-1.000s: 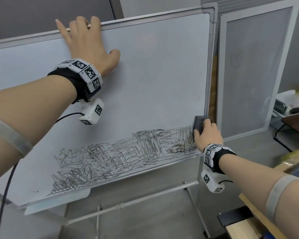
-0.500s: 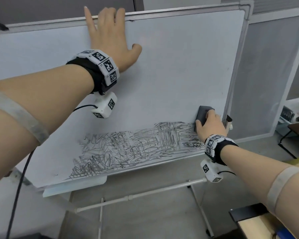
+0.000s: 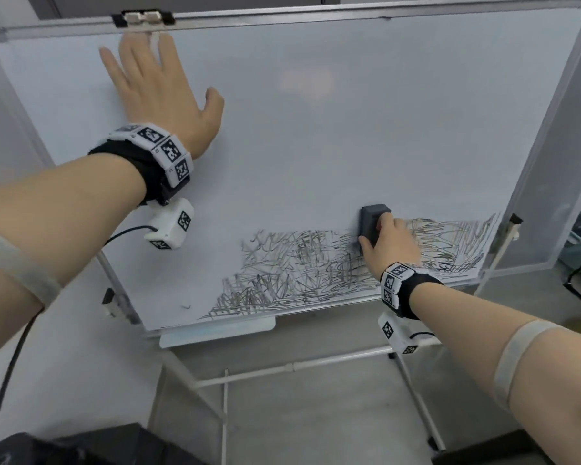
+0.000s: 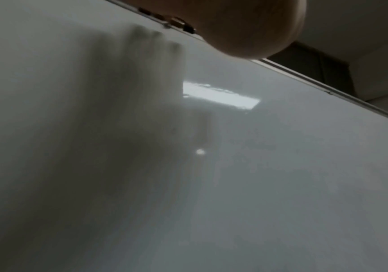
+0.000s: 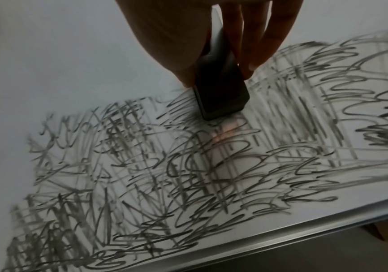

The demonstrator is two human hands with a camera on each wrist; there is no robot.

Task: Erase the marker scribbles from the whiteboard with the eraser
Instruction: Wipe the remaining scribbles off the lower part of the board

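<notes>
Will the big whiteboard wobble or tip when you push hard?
Probably a little: the whiteboard stands tilted on a thin-legged stand. The left hand presses flat near its top, likely steadying it while the right hand rubs the eraser.

We've got a white whiteboard (image 3: pixel 316 135) with a silvery-grey frame, and the scribbles (image 3: pixel 316 273) on it are black to grey, tangled loops and hatching. The eraser (image 3: pixel 371 223) is dark charcoal grey. Our wristbands (image 3: pixel 168 156) are black with white blocks carrying black-and-white square codes. Floor (image 3: pixel 316 414) is plain grey.
</notes>
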